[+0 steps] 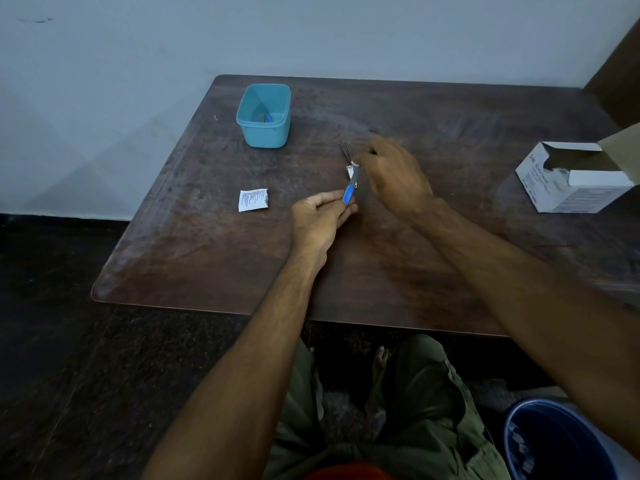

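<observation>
Two bare hands meet over the bench (207, 265): the left hand (320, 216) pinches a blue-handled knife (349, 194), the right hand (394, 171) grips tweezers (346, 151) at its blade.

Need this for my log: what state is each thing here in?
left hand: grips the blue-handled tool.
blue-handled tool: held tilted above the table.
right hand: pinches the tweezers.
tweezers: held at the tool's metal end.
tub: open, small blue item inside.
sachet: flat on the table.
box: flap open.
bucket: open.
</observation>
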Demonstrator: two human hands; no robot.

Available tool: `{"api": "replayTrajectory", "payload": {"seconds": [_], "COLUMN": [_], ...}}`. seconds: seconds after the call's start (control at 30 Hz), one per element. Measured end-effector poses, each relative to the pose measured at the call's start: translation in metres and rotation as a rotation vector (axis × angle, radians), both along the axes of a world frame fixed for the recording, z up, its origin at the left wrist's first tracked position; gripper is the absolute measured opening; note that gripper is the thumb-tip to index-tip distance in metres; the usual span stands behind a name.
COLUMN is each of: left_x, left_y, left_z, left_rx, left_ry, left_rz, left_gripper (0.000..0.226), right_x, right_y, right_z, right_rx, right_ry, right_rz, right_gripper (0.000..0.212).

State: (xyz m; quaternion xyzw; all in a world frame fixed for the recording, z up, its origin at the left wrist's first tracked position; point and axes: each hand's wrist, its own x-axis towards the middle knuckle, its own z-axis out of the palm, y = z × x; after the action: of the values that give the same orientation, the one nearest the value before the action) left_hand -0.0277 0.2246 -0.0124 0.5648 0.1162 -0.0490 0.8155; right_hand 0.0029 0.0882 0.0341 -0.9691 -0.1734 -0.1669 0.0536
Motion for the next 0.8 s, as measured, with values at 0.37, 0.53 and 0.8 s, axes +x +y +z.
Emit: {"api": "replayTrajectory", "payload": {"seconds": [0.37, 0.53, 0.8], "left_x": [-0.001, -0.002, -0.002], "left_y": [0.001, 0.001, 0.007], "left_z": [0.000, 0.001, 0.006], "left_rx": [-0.003, -0.048, -0.098], "left_ry": [-0.010, -0.006, 0.022], "left_rz": [0.001, -0.005, -0.069], "left_gripper": [0.012, 0.012, 0.008], "right_x": [-0.002, -0.015, -0.024], "right_y": [0.000, 0.007, 0.013], "right_z": [-0.007, -0.018, -0.019], "right_rx": [0.156, 0.154, 0.531], "right_ry": [-0.030, -0.045, 0.002], "right_rz": [-0.009, 0.074, -0.013], "right_gripper": [0.031, 0.025, 0.024]}}
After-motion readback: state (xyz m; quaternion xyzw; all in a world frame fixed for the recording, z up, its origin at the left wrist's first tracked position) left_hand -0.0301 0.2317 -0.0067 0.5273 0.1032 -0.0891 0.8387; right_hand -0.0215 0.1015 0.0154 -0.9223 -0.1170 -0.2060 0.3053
